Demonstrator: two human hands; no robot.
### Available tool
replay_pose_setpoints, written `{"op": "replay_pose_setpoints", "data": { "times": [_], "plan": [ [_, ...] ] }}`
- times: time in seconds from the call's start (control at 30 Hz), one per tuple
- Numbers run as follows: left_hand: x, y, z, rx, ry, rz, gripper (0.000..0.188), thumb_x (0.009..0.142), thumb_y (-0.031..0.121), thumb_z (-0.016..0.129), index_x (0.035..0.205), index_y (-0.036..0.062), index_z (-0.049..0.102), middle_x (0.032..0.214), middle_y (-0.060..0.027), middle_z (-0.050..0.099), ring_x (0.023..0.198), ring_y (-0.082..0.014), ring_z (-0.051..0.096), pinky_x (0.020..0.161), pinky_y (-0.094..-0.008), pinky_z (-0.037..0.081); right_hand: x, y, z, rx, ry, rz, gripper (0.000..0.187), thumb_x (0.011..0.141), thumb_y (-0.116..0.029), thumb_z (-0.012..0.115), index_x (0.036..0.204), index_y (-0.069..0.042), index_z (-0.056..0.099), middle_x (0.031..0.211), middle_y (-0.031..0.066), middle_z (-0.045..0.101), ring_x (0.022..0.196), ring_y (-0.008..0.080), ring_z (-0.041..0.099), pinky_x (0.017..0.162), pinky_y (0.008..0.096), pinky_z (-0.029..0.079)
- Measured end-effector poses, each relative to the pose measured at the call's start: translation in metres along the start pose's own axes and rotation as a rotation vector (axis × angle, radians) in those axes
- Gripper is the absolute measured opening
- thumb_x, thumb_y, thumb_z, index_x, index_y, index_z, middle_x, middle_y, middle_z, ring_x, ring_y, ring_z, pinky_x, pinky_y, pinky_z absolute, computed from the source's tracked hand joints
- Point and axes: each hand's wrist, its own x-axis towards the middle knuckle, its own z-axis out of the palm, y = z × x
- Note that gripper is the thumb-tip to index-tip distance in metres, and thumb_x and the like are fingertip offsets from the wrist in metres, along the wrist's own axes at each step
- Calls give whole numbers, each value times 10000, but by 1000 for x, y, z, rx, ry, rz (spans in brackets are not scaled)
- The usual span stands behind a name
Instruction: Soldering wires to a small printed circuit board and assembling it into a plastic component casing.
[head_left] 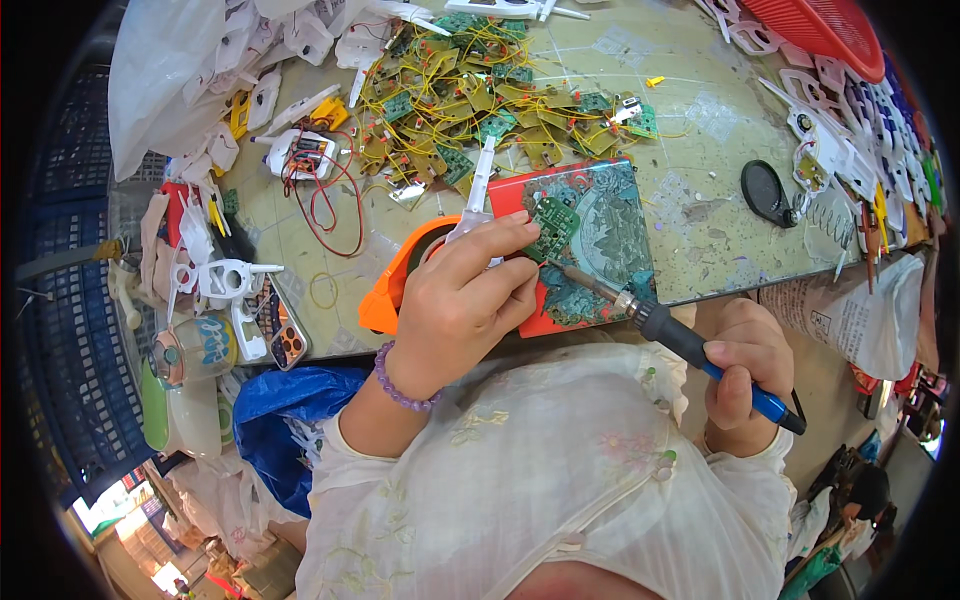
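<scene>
I had the left hand (462, 300) curled around a small green circuit board (551, 228), fingertips pinching its left edge, held just above a red-edged pad with a teal pattern (610, 225) lying on the desk (700, 120). The right hand (742, 370) was closed in a fist on the blue grip of a soldering iron (680, 340), its tip pointing toward 10 o'clock and meeting the board's lower edge. A purple bead bracelet (400, 385) sat on the left wrist. Under the left hand was an orange tape dispenser (385, 295), partly hidden. At 12 o'clock from the board lay a heap of green boards with yellow wires (470, 90). At 9 o'clock, white plastic shells (225, 280) and a white part with red wire (305, 155). At 3 o'clock, a black oval piece (765, 190), near more white shells (850, 120). A red basket (820, 25) sat at 1 o'clock, by the rim.
</scene>
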Motion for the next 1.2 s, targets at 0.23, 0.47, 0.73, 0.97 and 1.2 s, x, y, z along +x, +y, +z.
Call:
{"op": "replay_pose_setpoints", "data": {
  "times": [0.23, 0.47, 0.73, 0.97, 1.2],
  "plan": [
    [-1, 0, 3, -21, 42, -31, 156, 678, 9, 729, 801, 23, 635, 1022, -83, 650, 998, -254, 647, 789, -358, 528, 8, -6, 0, -34, -9, 50, 137, 834, -115, 541, 816, 12, 590, 590, 67, 530, 449, 175, 439, 422, 305, 340],
    [3, 7, 0, 3, 40, -26, 161, 661, -63, 715, 795, 2, 654, 986, -115, 657, 947, -278, 664, 816, -354, 548, -1, -5, 0, -32, -13, -14, 151, 864, -141, 544, 855, 1, 595, 613, 64, 540, 454, 176, 449, 424, 307, 345],
    [2, 4, 2, 34, 64, -7, 169, 657, -6, 727, 799, 28, 642, 986, -77, 647, 951, -257, 652, 781, -362, 534, -12, -5, -7, -34, 66, -26, 191, 898, -196, 551, 886, -12, 599, 636, 63, 549, 476, 184, 470, 441, 312, 370],
    [2, 5, 3, 43, 61, -10, 173, 652, -8, 728, 799, 31, 645, 991, -76, 645, 948, -257, 652, 785, -362, 532, -14, -5, -2, -17, 141, 53, 190, 893, -201, 556, 874, -20, 610, 621, 59, 538, 480, 191, 475, 450, 312, 372],
    [2, 6, 2, 38, 50, -15, 172, 654, 3, 733, 797, 35, 643, 1003, -76, 642, 966, -258, 645, 805, -371, 524, -15, 3, 3, 11, 116, 34, 161, 869, -162, 565, 845, -11, 614, 604, 59, 535, 470, 183, 474, 435, 307, 359]
  ]
}}
